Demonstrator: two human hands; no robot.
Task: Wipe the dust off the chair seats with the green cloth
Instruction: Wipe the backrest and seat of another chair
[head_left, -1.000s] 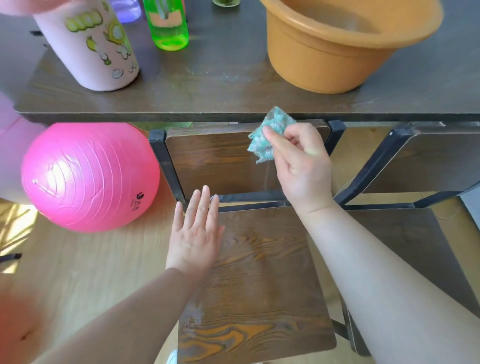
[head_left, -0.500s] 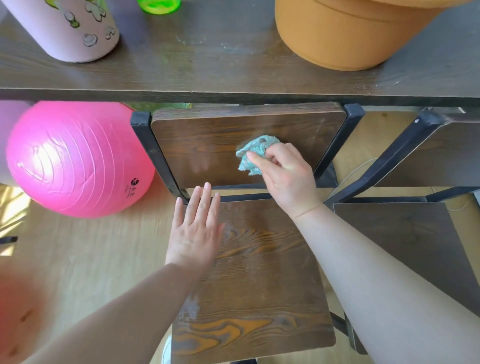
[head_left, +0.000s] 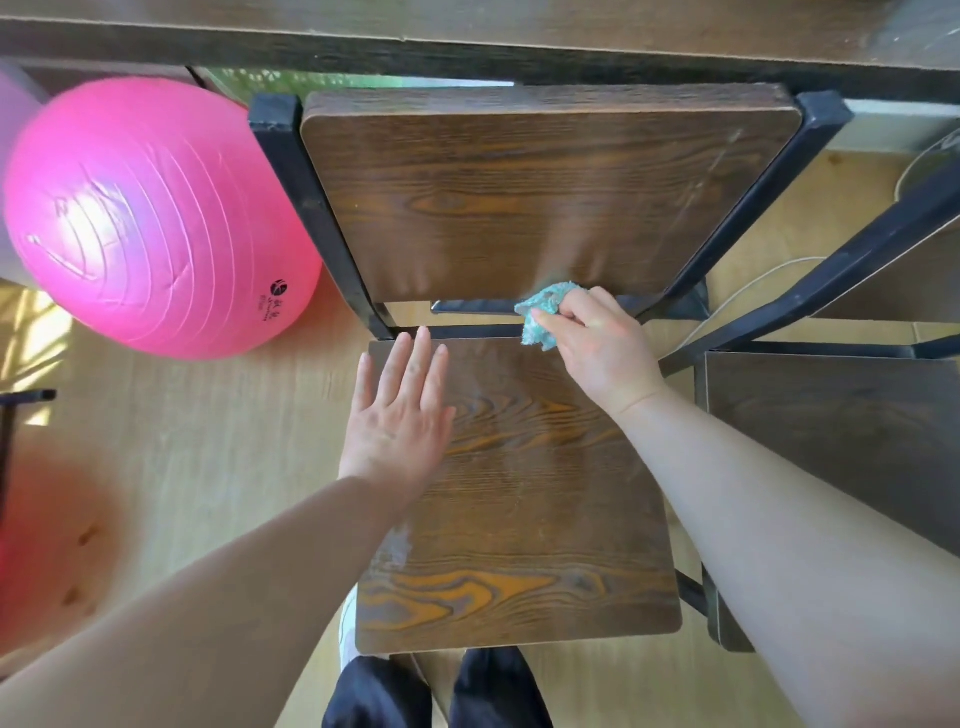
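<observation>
A brown wood-grain chair seat (head_left: 540, 519) lies below me, with its backrest (head_left: 519, 192) standing at the far side in a black metal frame. My right hand (head_left: 597, 348) is shut on a crumpled green cloth (head_left: 543, 312) at the seat's far edge, just under the backrest's bottom rim. My left hand (head_left: 397, 415) lies flat and open on the seat's far left corner, fingers spread. A pale dusty smear shows on the seat's left edge.
A second dark chair seat (head_left: 841, 441) stands to the right, its black frame (head_left: 831, 280) slanting up. A big pink exercise ball (head_left: 150, 218) rests on the wooden floor at left. The dark table edge (head_left: 467, 47) runs across the top. My dark trouser legs (head_left: 441, 691) show below.
My right hand has drawn the green cloth down the backrest to the seat's far edge. The view has tilted downward, so the items on the table have left the frame. The left hand stayed put.
</observation>
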